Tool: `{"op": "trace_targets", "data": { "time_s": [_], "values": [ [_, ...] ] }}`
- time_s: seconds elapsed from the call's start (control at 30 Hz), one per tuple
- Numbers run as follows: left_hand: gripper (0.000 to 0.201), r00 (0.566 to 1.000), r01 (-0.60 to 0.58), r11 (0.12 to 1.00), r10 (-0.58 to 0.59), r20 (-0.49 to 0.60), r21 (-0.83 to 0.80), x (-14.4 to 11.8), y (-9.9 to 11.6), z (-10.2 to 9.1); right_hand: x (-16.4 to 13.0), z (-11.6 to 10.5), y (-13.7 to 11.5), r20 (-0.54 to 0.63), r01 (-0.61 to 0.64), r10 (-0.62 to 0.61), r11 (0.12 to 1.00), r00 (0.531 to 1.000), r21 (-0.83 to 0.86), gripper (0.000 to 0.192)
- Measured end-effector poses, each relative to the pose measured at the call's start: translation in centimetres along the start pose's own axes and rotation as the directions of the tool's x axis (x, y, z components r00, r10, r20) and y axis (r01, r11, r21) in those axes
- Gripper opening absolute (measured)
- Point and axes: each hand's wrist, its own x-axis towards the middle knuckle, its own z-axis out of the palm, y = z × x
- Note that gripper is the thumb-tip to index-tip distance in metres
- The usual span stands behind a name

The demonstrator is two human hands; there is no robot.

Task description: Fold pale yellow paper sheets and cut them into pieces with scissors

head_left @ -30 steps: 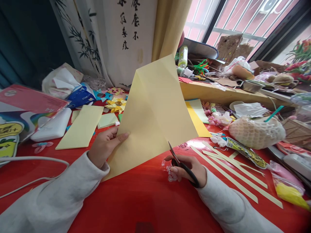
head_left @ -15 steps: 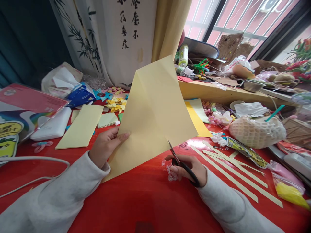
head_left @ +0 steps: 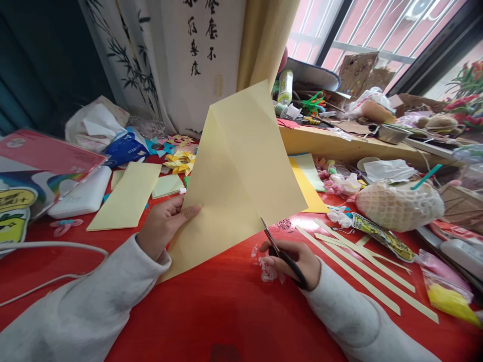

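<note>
A large pale yellow sheet of paper (head_left: 237, 176) with a crease down it is held up in front of me. My left hand (head_left: 166, 226) pinches its left edge, thumb on the near face and fingers behind. Black-handled scissors (head_left: 289, 264) are in my right hand (head_left: 298, 256), fingers wrapped at the handles. Their blades point up and left, with the tips at the sheet's lower edge by the crease. Part of the lower blade may be hidden by the paper.
Long cut paper strips (head_left: 362, 266) lie on the red table (head_left: 188, 322) at right. Folded paper (head_left: 126, 196), yellow folded pieces (head_left: 180, 162) and a white cable (head_left: 56, 246) are at left. A cluttered windowsill (head_left: 320, 143) runs behind. A netted foam-wrapped item (head_left: 400, 203) stands right.
The paper's top corner has risen slightly and its crease shows more sharply. My right hand and the scissors have shifted very little. My left hand keeps its grip.
</note>
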Motion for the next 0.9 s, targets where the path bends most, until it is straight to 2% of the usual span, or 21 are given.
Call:
{"op": "trace_targets", "data": {
  "time_s": [0.37,0.6,0.9],
  "values": [
    [0.039,0.999,0.014,1.0,-0.014,0.029,-0.02,0.04,0.19,-0.11,0.09,0.14,0.2,0.011,-0.025,0.025,1.0,1.0,0.0,0.033],
    [0.036,0.991,0.1,0.995,-0.098,0.093,-0.014,0.04,0.0,-0.34,0.03,0.37,0.22,-0.022,-0.031,0.031,0.999,0.999,-0.021,0.04],
    [0.035,0.986,0.128,0.992,-0.126,0.11,-0.016,0.13,0.18,-0.24,0.02,0.44,0.14,-0.011,-0.022,0.022,1.0,1.0,-0.009,0.037]
  ]
}}
